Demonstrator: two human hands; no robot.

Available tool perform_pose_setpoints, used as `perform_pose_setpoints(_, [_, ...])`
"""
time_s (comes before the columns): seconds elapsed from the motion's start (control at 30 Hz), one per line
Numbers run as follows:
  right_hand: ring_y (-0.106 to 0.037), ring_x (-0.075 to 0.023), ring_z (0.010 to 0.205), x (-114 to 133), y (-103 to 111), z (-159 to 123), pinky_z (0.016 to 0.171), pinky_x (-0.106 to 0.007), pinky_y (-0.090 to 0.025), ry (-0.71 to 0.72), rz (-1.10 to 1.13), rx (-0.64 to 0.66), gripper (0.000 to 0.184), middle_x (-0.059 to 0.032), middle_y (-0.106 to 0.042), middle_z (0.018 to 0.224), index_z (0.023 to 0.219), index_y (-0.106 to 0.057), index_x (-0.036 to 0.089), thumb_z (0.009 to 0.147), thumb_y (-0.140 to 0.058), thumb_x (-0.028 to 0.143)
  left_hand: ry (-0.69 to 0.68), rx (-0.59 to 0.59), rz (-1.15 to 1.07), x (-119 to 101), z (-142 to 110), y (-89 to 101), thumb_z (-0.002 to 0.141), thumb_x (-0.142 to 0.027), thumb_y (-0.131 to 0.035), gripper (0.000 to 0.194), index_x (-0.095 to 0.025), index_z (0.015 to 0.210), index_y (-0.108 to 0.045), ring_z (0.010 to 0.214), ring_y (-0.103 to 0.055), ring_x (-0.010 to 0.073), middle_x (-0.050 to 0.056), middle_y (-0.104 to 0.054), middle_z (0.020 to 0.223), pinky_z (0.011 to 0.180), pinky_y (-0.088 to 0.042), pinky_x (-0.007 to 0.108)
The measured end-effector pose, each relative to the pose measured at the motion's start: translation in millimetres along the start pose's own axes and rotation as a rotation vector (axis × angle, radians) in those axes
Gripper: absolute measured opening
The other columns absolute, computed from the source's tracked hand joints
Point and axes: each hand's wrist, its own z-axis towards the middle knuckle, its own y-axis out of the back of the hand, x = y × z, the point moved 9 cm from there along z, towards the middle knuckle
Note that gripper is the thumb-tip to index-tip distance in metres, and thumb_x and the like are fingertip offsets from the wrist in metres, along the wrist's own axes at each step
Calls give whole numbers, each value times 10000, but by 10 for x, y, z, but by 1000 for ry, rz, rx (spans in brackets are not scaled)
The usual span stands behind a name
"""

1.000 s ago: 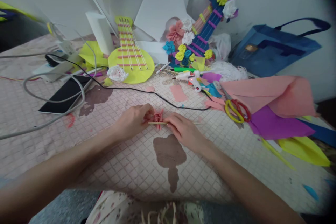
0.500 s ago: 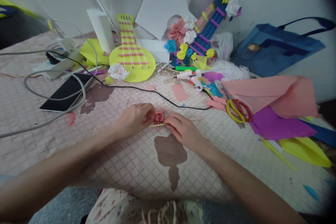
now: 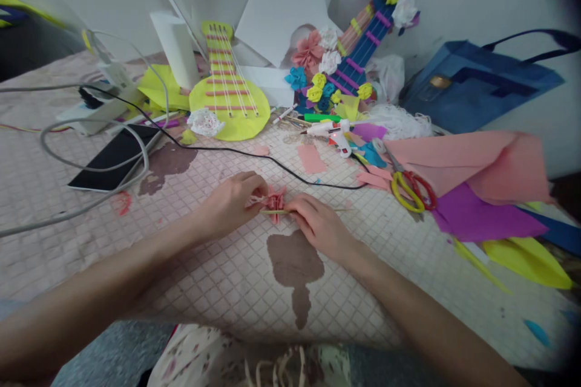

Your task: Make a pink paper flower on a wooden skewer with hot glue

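A small pink crepe-paper flower (image 3: 275, 199) lies on the table between my two hands. My left hand (image 3: 238, 202) is closed at its left side, fingertips pinching the edge of its petals. My right hand (image 3: 315, 217) is closed around a thin wooden stick (image 3: 275, 212), which runs across the near side of the flower and sticks out to the right behind the fingers. Whether the stick is fastened to the flower I cannot tell.
Behind my hands a black cable (image 3: 245, 152) crosses the table. Scissors (image 3: 411, 190), a glue gun (image 3: 333, 133) and pink crepe paper (image 3: 476, 160) lie to the right. A yellow paper guitar (image 3: 231, 106) leans at the back; a tablet (image 3: 113, 160) lies left.
The stick has tilted slightly and come back level against the flower. My left fingers have shifted a little on the petals, and the camera view has moved slightly.
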Motion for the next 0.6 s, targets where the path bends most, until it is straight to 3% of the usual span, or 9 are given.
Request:
perform_pose_setpoints(0.2, [-570,-167,902,-86,37,-49,785,-305,-468,-75,3,-15,165,-37,-592,961,994,-519,213,901,-433,106,-45,-104,-45,-79,-11,133,807,-154,-563,75,-167,877,-543,811,-561,140,19,-580,857,719,-461,274])
perform_pose_setpoints(0.37, [-574,-168,884,-97,32,-59,768,-299,-463,-116,9,-16,149,-35,-595,941,966,-523,211,889,-448,108,-110,-55,13,-245,-30,-4,712,-298,-723,281,-177,892,-544,913,-528,204,47,-572,940,807,-461,357])
perform_pose_setpoints(0.6, [-573,-181,895,-37,-50,-30,771,-314,-469,-120,-16,1,126,-51,-589,938,937,-523,204,875,-456,118,-100,-5,-31,-255,-63,-176,766,-135,-609,171,-181,913,-536,965,-505,206,57,-555,965,862,-465,377])
